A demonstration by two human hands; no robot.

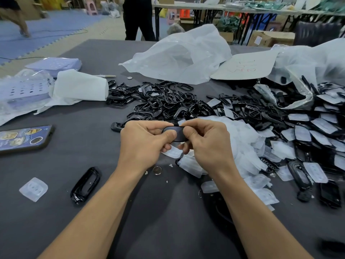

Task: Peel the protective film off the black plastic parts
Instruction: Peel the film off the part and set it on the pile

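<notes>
Both my hands hold one black plastic part (pixel 175 134) above the dark table. My left hand (pixel 143 141) grips its left end with thumb and curled fingers. My right hand (pixel 205 141) pinches its right end, and a bit of clear film (pixel 181 122) sticks up above the fingers. Peeled films (pixel 240 146) lie heaped just right of my hands. Black frames without film (pixel 160 101) are piled behind my hands. Parts still covered with film (pixel 313 131) spread across the right side.
A phone (pixel 24 138) lies at the left edge. A single black frame (pixel 85 184) and a loose film (pixel 33 188) lie front left, a coin (pixel 157 170) under my wrists. Plastic bags (pixel 179 53) and white tissue (pixel 78 86) sit behind. People stand beyond the table.
</notes>
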